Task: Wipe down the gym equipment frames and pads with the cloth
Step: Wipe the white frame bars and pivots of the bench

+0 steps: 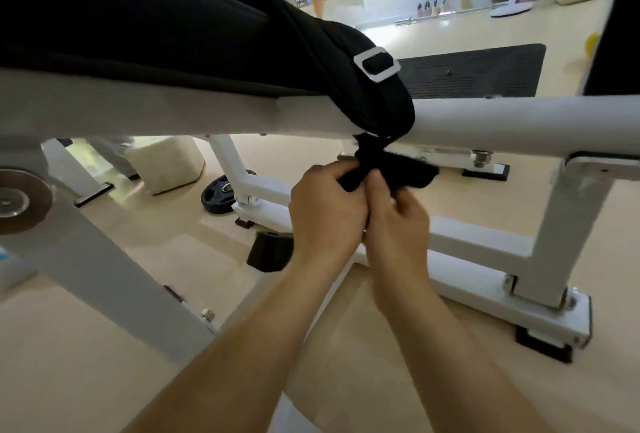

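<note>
**Cloth held under the tube, most of the wiping seemingly still to do**

Both hands meet just below the white tube (502, 121) of the frame. The left grip (325, 205) is curled round a bunched end of black fabric. The right grip (398, 224) pinches the same fabric from the other side, thumb on top, with its knuckles touching the left hand. I take this fuzzy-edged piece for the cloth (401, 173) (it could equally be the loose end of the strap above; where one stops and the other starts cannot be made out). It hangs directly under the tube and seems to join a knot or fold at the tube's underside.

A black pad (138, 34) lies along the frame to the left. A wide black strap with a white buckle (376, 64) wraps over the tube just above the hands. A weight plate (221, 195) lies on the floor (104, 346) beyond the legs, and a dark mat (467, 72) sits well behind the tube.

As for progress, nothing here shows a wiped surface: no damp streak, and no difference in sheen on tube or pad. The cloth is gathered, not spread flat against anything. My reading is that the hands are sorting or looping the fabric around the tube rather than wiping. The tube, the upright legs, the base rails and the pad all look left to do.
</note>
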The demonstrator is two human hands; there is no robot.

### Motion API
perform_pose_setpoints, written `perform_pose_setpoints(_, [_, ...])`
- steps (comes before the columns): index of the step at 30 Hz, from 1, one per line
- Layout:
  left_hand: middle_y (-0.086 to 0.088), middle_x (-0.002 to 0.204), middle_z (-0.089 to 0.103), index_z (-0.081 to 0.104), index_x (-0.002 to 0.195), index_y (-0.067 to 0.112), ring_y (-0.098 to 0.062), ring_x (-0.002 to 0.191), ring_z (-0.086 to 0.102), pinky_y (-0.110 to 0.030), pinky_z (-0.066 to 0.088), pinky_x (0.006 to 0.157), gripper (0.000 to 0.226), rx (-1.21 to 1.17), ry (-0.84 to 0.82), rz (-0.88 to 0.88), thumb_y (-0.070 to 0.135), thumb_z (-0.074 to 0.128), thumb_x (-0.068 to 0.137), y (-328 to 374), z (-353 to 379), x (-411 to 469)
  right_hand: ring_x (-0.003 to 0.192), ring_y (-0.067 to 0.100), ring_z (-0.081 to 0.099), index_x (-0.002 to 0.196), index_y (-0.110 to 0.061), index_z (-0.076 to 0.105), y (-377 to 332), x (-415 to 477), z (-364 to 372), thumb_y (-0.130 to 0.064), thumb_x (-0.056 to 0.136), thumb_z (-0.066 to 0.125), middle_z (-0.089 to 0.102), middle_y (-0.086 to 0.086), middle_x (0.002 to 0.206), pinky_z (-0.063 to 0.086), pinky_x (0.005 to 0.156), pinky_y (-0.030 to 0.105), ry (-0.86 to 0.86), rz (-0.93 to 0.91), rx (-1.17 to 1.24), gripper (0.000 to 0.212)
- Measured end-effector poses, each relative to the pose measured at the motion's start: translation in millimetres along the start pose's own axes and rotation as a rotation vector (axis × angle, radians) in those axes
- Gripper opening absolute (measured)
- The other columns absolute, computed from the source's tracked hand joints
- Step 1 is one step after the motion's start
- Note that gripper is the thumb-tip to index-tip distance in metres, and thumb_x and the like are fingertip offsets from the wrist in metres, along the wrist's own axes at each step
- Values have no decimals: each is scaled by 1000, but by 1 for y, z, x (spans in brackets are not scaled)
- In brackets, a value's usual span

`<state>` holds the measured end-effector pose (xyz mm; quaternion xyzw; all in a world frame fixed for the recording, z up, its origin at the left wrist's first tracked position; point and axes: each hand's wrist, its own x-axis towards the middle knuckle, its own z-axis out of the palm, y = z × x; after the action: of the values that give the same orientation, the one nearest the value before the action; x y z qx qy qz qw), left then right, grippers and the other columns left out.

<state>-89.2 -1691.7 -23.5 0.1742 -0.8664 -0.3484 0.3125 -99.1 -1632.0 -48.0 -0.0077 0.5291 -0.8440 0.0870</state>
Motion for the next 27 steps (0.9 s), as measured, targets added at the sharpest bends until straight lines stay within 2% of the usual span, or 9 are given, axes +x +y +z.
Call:
perform_pose_setpoints(3, [12,104,69,65,123,25,0,97,64,-22,53,86,33,-177,0,147,24,65,90,18,5,-20,71,10,68,84,-25,67,-30,14,-21,-36,93,57,70,-5,73,56,69,36,132,-266,-184,18])
perform_pose_setpoints(5, [6,111,66,57,133,18,0,100,61,-16,49,88,44,-148,-22,304,18,64,90,23,12,-24,67,7,66,79,-24,67,-47,27,-36,-37,94,56,68,-7,69,54,64,33,138,-384,-337,22])
perform_pose_setpoints(7, [-3,112,62,54,135,11,-5,93,58,-15,49,81,50,74,30,499,18,62,86,27,22,-17,61,4,60,75,-25,64,-56,40,-48,-39,96,50,63,-10,64,46,56,26,158,-479,-605,29])
perform_pose_setpoints(11, [-16,105,60,55,131,-2,-17,59,55,-24,46,50,53,445,21,726,11,71,82,43,42,-3,63,16,58,80,-19,59,-76,64,-65,-43,98,40,62,-3,69,42,54,32,272,-543,-1040,36])
perform_pose_setpoints(14, [-15,95,61,58,125,-3,-18,47,49,-22,36,45,54,612,-48,673,11,80,77,56,55,-1,72,23,61,92,-19,60,-95,70,-78,-44,97,40,65,0,79,49,62,37,276,-557,-1279,33])
perform_pose_setpoints(20, [-17,100,54,56,114,3,-18,47,28,-28,23,47,32,790,-75,378,4,68,84,43,46,32,62,24,52,113,-18,41,-107,72,-55,-19,95,45,47,0,72,30,48,29,-52,-713,-1519,18])
perform_pose_setpoints(23, [-18,108,53,52,119,3,-26,54,40,-35,31,53,29,716,-39,267,2,54,90,43,52,37,70,25,47,110,-16,48,-107,83,-48,-14,93,43,53,3,84,28,53,32,-241,-723,-1632,17])
perform_pose_setpoints(25, [-18,107,53,52,118,3,-30,60,48,-35,36,56,28,598,-31,253,5,53,90,44,56,35,79,29,54,103,-16,54,-110,91,-48,-18,92,43,59,5,92,30,61,32,-329,-657,-1564,16])
perform_pose_setpoints(27, [-18,106,55,54,118,3,-31,66,53,-32,37,58,32,479,-24,265,11,60,87,45,60,29,81,32,58,88,-18,56,-117,98,-51,-23,89,45,59,5,83,29,58,30,-378,-599,-1465,12])
